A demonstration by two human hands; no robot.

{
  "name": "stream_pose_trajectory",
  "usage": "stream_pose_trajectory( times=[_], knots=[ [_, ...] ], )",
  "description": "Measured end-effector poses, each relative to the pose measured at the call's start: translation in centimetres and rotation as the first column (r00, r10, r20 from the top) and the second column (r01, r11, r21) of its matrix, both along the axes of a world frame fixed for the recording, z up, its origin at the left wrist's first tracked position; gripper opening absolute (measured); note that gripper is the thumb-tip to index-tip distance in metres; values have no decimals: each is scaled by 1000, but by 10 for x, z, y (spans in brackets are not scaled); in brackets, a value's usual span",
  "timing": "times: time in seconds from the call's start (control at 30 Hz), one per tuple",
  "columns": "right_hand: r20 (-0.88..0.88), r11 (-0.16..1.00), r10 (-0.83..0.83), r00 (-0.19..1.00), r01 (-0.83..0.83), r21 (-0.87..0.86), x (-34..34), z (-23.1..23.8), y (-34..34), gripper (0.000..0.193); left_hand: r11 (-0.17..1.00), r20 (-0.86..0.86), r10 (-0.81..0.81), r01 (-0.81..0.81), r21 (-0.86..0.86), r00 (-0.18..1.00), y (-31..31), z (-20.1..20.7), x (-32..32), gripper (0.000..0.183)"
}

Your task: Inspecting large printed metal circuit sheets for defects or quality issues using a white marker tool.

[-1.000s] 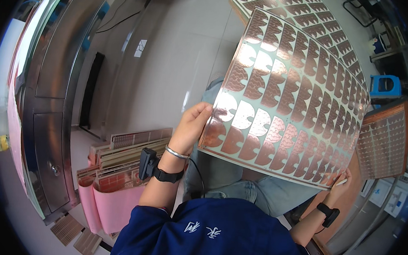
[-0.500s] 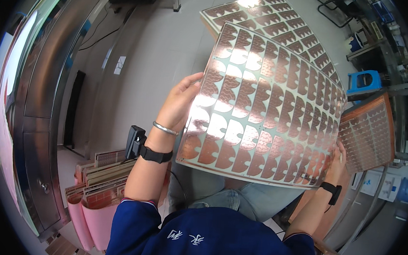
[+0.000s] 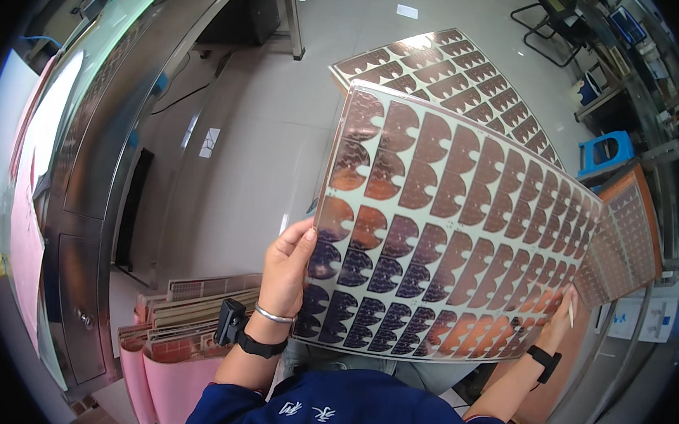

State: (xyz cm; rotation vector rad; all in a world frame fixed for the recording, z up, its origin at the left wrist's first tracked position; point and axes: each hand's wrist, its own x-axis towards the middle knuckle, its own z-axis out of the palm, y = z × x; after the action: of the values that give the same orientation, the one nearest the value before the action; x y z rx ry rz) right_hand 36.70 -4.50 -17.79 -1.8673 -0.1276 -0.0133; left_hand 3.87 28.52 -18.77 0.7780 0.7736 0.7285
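Observation:
A large thin circuit board panel (image 3: pixel 439 241), with rows of copper half-round shapes on a pale ground, is held tilted in front of me. My left hand (image 3: pixel 290 263) grips its left edge, thumb on the front face. At the right edge my right hand (image 3: pixel 559 315) is closed on the panel, its fingers partly hidden. A slim pale stick-like thing (image 3: pixel 571 315) shows beside the right fingers; its kind is unclear. Beyond the held panel lies a stack of similar panels (image 3: pixel 449 67), partly covered by it.
Another copper panel (image 3: pixel 622 229) leans on an orange-brown board at the right. Blue stool (image 3: pixel 606 153) stands behind it. Several boards (image 3: pixel 202 305) stand upright among pink sheets (image 3: pixel 177 381) at lower left. A metal cabinet (image 3: pixel 79 274) lines the left side.
The held panel has come down and closer to me, and its bright glare has shifted to darker reflections. Both hands moved down with it, still gripping its edges. The view has tilted up somewhat.

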Motion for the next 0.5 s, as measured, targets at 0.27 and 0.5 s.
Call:
stream_pose_trajectory(
  times=[0.27,0.5],
  knots=[
    [42,999,29,999,-28,-17,-9,8,-7,28,1000,23,-2,3,-13,1000,-3,3,-5,18],
    [92,999,-39,995,38,11,-12,6,-1,27,1000,42,-16,16,-15,999,-3,11,-4,19]
  ],
)
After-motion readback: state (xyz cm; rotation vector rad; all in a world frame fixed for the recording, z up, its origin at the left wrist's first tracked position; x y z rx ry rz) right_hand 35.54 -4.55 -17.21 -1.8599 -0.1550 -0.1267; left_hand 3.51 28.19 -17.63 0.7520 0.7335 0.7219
